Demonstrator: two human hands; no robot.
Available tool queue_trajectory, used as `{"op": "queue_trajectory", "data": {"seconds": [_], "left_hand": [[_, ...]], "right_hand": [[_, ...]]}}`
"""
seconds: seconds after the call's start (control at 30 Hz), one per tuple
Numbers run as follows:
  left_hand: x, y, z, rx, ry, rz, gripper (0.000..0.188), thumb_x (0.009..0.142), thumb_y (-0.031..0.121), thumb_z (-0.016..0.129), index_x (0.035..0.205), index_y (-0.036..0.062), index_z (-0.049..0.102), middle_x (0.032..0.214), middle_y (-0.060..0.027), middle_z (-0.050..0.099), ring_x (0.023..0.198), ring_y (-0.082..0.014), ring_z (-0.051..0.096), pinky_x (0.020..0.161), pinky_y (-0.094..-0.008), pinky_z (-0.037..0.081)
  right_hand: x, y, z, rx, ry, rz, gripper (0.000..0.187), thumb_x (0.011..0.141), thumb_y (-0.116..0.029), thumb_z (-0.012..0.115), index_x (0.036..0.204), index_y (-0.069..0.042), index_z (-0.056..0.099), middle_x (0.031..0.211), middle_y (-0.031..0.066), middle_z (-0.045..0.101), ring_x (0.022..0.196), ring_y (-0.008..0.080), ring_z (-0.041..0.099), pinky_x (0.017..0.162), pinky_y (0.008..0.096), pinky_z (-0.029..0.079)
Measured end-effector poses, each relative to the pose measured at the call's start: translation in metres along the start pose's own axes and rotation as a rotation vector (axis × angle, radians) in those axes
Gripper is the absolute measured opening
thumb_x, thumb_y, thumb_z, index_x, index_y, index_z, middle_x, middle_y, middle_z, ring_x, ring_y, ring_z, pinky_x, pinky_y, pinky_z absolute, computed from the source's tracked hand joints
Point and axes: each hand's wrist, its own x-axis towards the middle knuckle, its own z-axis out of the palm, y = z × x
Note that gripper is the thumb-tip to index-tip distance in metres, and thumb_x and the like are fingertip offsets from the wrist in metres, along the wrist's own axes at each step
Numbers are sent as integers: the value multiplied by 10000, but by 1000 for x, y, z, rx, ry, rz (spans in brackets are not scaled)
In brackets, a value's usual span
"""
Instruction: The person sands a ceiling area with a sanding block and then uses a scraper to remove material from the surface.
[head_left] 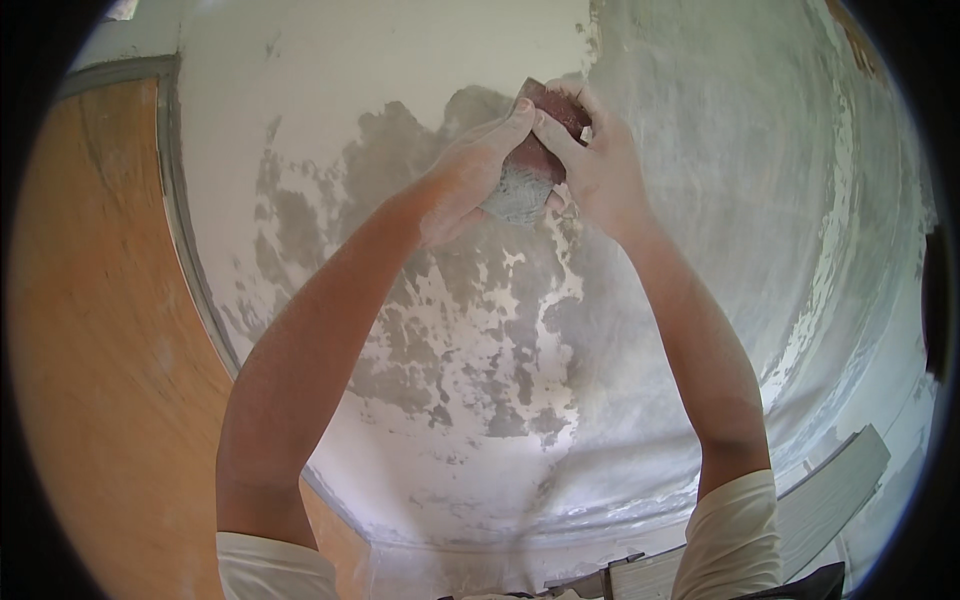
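Observation:
In front of the wall, both my hands are raised and close together. Between them is a piece of reddish-brown sandpaper (535,155), folded or bent, with a rough grey, dusty-looking part at its lower end. My left hand (468,178) has its thumb pressed on the sandpaper's upper left edge, its fingers partly hidden behind. My right hand (608,165) grips the right side, with its thumb across the front and fingers curled over the top. White dust coats both hands. Behind them the wall (400,370) shows white coating with patchy grey areas.
An orange-brown panel (110,330) with a grey frame (168,150) stands at the left. Toward the right, the wall surface (720,150) is mottled grey. Low at the right lies a long grey board (835,490), and a dark object (935,300) sits at the far right edge.

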Motion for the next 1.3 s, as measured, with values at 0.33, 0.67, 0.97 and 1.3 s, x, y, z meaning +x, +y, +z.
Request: {"op": "queue_trajectory", "data": {"seconds": [0.33, 0.67, 0.97, 1.3], "left_hand": [[37, 4, -75, 1034, 297, 415, 646, 1146, 550, 446, 1622, 116, 482, 1457, -134, 623, 1362, -300, 582, 1166, -484, 469], [47, -33, -63, 1770, 304, 620, 421, 936, 272, 808, 1350, 205, 776, 1458, -14, 613, 1258, -291, 559, 1155, -467, 433], [41, -45, -75, 1662, 407, 717, 406, 891, 255, 854, 1287, 176, 815, 1433, -17, 655, 1248, -288, 557, 1127, -458, 420], [38, -25, -96, 1805, 276, 764, 418, 877, 228, 851, 1293, 205, 819, 1427, -8, 656, 1249, -299, 550, 1124, -456, 454]], "right_hand": [[49, 28, -16, -538, -41, -195, 512, 1092, -399, 638, 1538, -168, 539, 1389, 142, 570, 1176, 267, 658, 972, 440, 565], [56, 124, -39, -1133, 332, -587, 530, 1045, -427, 669, 1497, -158, 606, 1584, 156, 495, 1456, 359, 474, 1219, 547, 354], [46, 130, -35, -1052, 400, -605, 506, 1025, -420, 681, 1461, -166, 645, 1592, 119, 521, 1490, 315, 461, 1250, 539, 312], [30, 121, -39, -1021, 353, -615, 555, 943, -351, 711, 1391, -33, 631, 1515, 230, 557, 1417, 418, 513, 1133, 577, 405]]}}
